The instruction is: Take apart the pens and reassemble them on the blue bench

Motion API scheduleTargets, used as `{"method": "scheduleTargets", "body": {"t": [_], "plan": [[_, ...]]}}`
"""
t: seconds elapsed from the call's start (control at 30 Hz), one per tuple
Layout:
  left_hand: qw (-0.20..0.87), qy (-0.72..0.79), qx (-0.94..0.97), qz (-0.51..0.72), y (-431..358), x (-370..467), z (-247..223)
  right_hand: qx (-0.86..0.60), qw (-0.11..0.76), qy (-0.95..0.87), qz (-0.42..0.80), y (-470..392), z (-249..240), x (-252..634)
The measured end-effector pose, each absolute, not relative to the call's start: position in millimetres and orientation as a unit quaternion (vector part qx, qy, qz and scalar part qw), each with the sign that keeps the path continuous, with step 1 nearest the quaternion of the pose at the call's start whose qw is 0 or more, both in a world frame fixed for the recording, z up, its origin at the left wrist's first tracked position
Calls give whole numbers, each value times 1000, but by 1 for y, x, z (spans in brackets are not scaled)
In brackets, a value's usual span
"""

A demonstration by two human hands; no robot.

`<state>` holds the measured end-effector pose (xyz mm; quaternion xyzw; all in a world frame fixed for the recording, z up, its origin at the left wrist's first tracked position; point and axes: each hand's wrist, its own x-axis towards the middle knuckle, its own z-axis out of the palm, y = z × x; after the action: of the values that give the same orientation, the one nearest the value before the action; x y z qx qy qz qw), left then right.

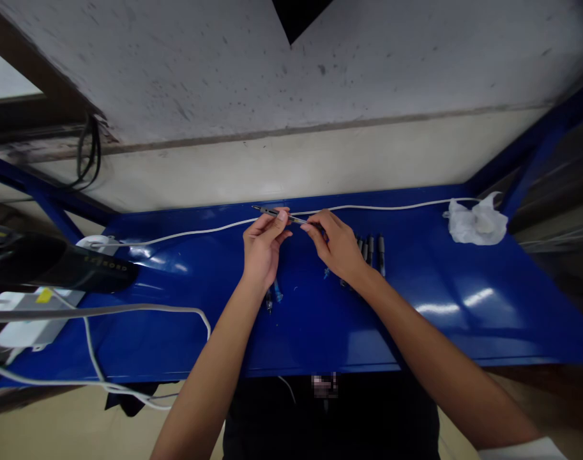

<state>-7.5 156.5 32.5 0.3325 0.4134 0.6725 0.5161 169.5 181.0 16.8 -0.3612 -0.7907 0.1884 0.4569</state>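
Observation:
My left hand (265, 246) pinches the dark barrel of a pen (269, 211) above the blue table (315, 326). Out of the barrel's right end runs a thin pale rod, which looks like a refill (297, 220). The fingertips of my right hand (336, 246) are closed on the rod's far end. Several dark pens (382, 255) lie beside and partly beneath my right wrist. Below my left hand are a dark pen-like piece (269, 301) and a small blue piece (278, 294), both partly covered by the hand.
A white cable (176, 236) crosses the back of the table. At the right is a crumpled white plastic bag (477, 220). On the left stand a large black device (66, 259) and a white power strip (37, 322) with looping cords. Blue frame posts (535, 160) flank the table.

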Motion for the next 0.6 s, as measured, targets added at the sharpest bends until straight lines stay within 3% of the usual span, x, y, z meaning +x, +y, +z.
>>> {"method": "scheduleTargets", "body": {"t": [0.3, 0.6], "plan": [[529, 412, 337, 661, 157, -10, 32, -368, 482, -774, 182, 181, 16, 169], [553, 381, 314, 671, 155, -8, 37, -360, 445, -802, 174, 178, 18, 169]]}}
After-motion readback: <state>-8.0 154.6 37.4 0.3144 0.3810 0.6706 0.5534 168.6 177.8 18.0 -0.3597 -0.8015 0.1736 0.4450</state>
